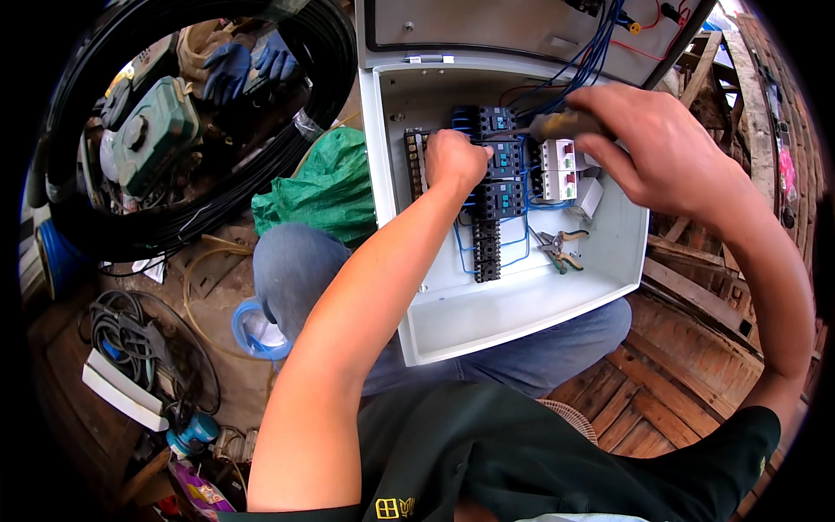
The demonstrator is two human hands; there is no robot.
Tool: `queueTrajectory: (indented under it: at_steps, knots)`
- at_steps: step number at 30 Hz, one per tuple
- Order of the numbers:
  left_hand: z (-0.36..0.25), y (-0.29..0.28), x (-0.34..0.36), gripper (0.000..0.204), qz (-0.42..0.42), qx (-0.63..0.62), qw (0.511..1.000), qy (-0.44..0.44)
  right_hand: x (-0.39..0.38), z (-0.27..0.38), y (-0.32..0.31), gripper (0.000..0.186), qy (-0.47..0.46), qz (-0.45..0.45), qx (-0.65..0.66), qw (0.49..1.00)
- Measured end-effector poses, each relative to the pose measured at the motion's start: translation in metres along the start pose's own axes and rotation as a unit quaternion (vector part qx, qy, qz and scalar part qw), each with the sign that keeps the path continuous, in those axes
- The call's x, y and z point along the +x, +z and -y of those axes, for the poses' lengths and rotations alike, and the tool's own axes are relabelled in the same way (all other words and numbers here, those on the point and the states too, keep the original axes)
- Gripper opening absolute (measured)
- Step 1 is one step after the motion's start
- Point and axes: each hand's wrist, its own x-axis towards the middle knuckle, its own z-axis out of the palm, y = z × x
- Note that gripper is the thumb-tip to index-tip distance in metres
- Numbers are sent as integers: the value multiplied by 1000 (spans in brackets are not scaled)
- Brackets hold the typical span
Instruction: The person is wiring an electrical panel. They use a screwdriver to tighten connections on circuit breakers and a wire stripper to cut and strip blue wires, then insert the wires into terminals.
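A grey-white electrical enclosure [513, 335] rests across my lap with its door up. My right hand [665, 148] is closed round the handle of a screwdriver [557, 127], its shaft pointing left over the top contactor [496, 122]. At the left edge of the contactor column, my left hand [456, 161] is closed, fingers pinched; whatever they hold is hidden. Below the contactors runs a black terminal strip [487, 248] with blue wires. White circuit breakers [558, 170] are mounted to the right. Pliers [561, 250] with green grips lie on the enclosure floor.
Blue wires [600, 43] run from the open door [504, 30] into the enclosure. A large black cable coil [326, 52] lies at upper left, beside a green sack [322, 191]. Planks [678, 283] are stacked at right. A cord bundle [126, 335] sits at lower left.
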Motion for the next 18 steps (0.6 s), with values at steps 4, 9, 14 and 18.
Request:
queueTrajectory:
  at_steps: [4,9,14,18]
  knots:
    - [4,3,0,32,-8,-4,1000,4,1,7,0,37,108,4,78,991]
    - [0,1,1,32,21,26,999,8,-5,-4,-9,35,-146,23,-100,984]
    - [-2,-1,-1,43,4,48,999,5,21,5,-8,31,191,101,67,974]
    - [4,4,-3,41,-39,20,999,15,14,-4,-3,22,-223,-26,-161,961]
